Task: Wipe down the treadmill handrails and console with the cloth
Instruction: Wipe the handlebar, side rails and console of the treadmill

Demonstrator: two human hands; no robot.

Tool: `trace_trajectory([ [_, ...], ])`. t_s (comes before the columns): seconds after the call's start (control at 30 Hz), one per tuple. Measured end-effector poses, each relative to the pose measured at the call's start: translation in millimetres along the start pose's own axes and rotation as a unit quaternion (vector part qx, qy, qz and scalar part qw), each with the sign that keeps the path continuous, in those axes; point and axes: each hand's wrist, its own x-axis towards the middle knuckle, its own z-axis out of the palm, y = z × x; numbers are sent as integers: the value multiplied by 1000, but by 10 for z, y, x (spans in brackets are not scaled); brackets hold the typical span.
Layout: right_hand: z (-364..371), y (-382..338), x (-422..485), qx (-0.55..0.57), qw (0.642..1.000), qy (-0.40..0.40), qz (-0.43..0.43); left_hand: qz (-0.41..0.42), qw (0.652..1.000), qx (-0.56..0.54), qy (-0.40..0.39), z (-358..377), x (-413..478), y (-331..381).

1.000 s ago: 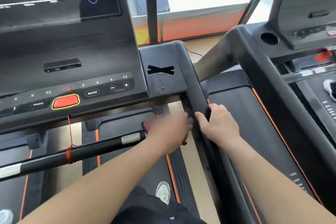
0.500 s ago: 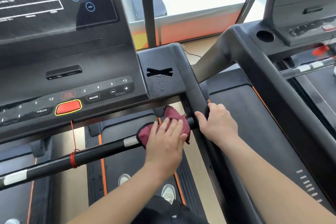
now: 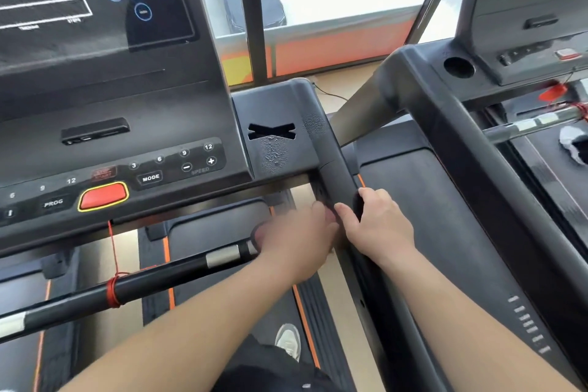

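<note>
The treadmill console point(image 3: 127, 124) fills the upper left, with a dark screen and a red stop button point(image 3: 103, 196). Below it runs the black front crossbar point(image 3: 159, 280). My left hand point(image 3: 299, 239) is blurred and curls over the right end of that bar. It covers the dark red cloth point(image 3: 257, 234), of which only a sliver shows at the hand's left edge. My right hand point(image 3: 378, 226) grips the right handrail point(image 3: 337, 169) just below the console corner, thumb on the inner side.
A red safety cord point(image 3: 113, 291) hangs from the console and is wound around the crossbar. A second treadmill point(image 3: 445, 143) stands close on the right, its handrail running parallel. My shoe point(image 3: 288, 340) stands on the belt below. A window lies beyond the console.
My left hand slid right along the crossbar with the cloth, up to the handrail joint, and now hides nearly all of the cloth. My right hand has kept its grip on the handrail.
</note>
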Motion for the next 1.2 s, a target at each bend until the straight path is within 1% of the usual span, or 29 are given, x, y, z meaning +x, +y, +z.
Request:
trace_trajectory([
  [0.03, -1, 2, -1, 0, 1000, -1, 1, 19, 1000, -17, -7, -29, 34, -65],
  [0.1, 0, -1, -11, 3, 1000, 0, -2, 48, 995, -75, -49, -96, 137, -215],
  [0.17, 5, -1, -17, 3, 1000, 3, -4, 36, 982, -142, -119, -166, 267, -276],
  [0.2, 7, 3, -19, 4, 1000, 4, -4, 26, 981, -143, -131, -166, 293, -268],
  [0.23, 10, 8, -17, 6, 1000, 3, -3, 21, 987, -112, -114, -124, 267, -223],
  [0.3, 11, 10, -18, 11, 1000, 1, 1, -19, 999, -33, -37, 10, 30, -80],
  [0.37, 13, 7, -19, 16, 1000, 6, -2, -40, 999, -2, -21, 159, -276, 27],
  [0.4, 17, 10, -15, 20, 1000, 9, -3, -37, 999, 2, -5, 181, -356, 32],
  [0.47, 18, 27, -2, 27, 1000, 12, -3, -27, 1000, -2, -8, 129, -268, -19],
  [0.53, 9, 39, 5, 29, 1000, 6, -2, -6, 999, -18, -33, 8, -45, -69],
  [0.57, 4, 42, 1, 28, 1000, 5, -2, 7, 997, -55, -47, -63, 82, -104],
  [0.6, 1, 43, -7, 27, 1000, 5, -2, -3, 988, -132, -78, -138, 205, -156],
  [0.63, 0, 41, -14, 27, 1000, 4, -3, -47, 964, -219, -146, -254, 310, -194],
  [0.67, -2, 39, -18, 28, 1000, 3, -4, -89, 934, -273, -211, -352, 397, -220],
  [0.7, -3, 40, -17, 29, 1000, 4, -5, -104, 923, -273, -249, -425, 441, -227],
  [0.73, -2, 48, -6, 28, 1000, 4, -5, -100, 931, -243, -254, -446, 443, -214],
  [0.77, -2, 60, 4, 26, 1000, 4, -5, -84, 952, -197, -218, -413, 393, -178],
  [0.8, 2, 71, 8, 26, 1000, 2, -4, -72, 976, -141, -148, -328, 296, -131],
  [0.83, 9, 73, 10, 27, 1000, 3, -4, -65, 991, -91, -69, -197, 159, -86],
  [0.87, 13, 75, 8, 30, 1000, 6, -4, -71, 995, -59, -23, -83, 2, -27],
  [0.9, 13, 75, 4, 30, 999, 9, -5, -77, 996, -53, -1, 3, -155, 34],
  [0.93, 12, 71, 3, 30, 999, 12, -6, -81, 994, -71, 9, 52, -296, 84],
  [1.0, 8, 68, 11, 28, 999, 15, -10, -64, 993, -87, 37, 98, -430, 116],
  [1.07, 6, 76, 20, 27, 999, 13, -12, -47, 995, -92, 5, 30, -302, 26],
  [1.1, 1, 80, 20, 28, 1000, 11, -10, -48, 992, -114, -33, -56, -166, -44],
  [1.13, -4, 82, 15, 29, 1000, 10, -7, -54, 983, -158, -74, -158, -16, -118],
  [1.17, -8, 78, 6, 30, 999, 9, -6, -67, 964, -218, -134, -275, 116, -188],
  [1.2, -10, 71, -2, 31, 999, 8, -6, -89, 933, -276, -214, -405, 214, -252],
])
